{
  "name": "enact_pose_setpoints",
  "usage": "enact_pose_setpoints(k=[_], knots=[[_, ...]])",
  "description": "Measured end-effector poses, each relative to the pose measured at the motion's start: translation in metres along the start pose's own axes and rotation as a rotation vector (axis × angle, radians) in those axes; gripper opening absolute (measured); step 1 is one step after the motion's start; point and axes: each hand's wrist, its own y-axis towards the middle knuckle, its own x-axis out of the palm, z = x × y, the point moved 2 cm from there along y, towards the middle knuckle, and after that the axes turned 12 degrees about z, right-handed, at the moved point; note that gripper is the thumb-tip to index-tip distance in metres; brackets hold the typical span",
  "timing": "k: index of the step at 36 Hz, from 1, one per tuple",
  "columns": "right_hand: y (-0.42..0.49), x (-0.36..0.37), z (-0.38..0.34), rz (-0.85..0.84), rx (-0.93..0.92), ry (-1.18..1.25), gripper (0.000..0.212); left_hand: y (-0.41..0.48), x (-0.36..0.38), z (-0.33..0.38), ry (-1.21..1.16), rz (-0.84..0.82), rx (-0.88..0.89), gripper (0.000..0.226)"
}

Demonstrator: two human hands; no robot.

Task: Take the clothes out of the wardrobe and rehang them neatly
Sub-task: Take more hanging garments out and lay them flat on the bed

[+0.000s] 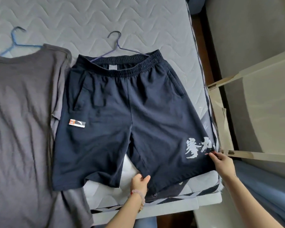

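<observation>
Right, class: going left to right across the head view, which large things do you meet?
Grey shirt → navy shorts → beige panel.

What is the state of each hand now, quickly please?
Left hand: closed, pinching the inner hem of the navy shorts.
Right hand: closed, pinching the outer hem of the same leg.

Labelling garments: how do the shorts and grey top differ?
The shorts are navy with a white print; the grey top is plain. The left hand and right hand pinch the shorts' hem; no hand touches the grey top. Both lie flat on the mattress.
</observation>
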Motion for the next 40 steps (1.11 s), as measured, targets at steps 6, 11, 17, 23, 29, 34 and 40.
enact_pose_setpoints(k=[6, 11, 17, 23, 29, 34, 40], knots=[[0.003, 0.004, -0.009, 0.005, 0.029, -0.061, 0.023, -0.008, -0.005, 0.002, 0.005, -0.125, -0.061, 0.015], [-0.011, -0.011, -0.015, 0.077, -0.044, -0.273, 0.025, -0.022, -0.025, 0.002, 0.2, -0.123, -0.012, 0.02], [-0.058, -0.017, -0.058, 0.072, -0.212, -0.174, 0.03, -0.029, -0.084, 0.006, 0.123, -0.077, 0.028, 0.018], [-0.135, 0.007, -0.124, -0.171, -0.245, 0.077, 0.015, -0.045, -0.183, 0.016, -0.106, 0.08, 0.139, 0.025], [-0.232, 0.038, -0.178, -0.381, -0.349, 0.157, 0.013, -0.066, -0.285, -0.004, -0.356, 0.248, 0.204, 0.028], [-0.329, 0.077, -0.207, -0.511, -0.464, 0.079, 0.014, -0.081, -0.372, -0.074, -0.523, 0.361, 0.187, 0.026], [-0.436, 0.128, -0.191, -0.629, -0.45, -0.024, 0.016, -0.09, -0.453, -0.199, -0.693, 0.445, 0.104, 0.023]])
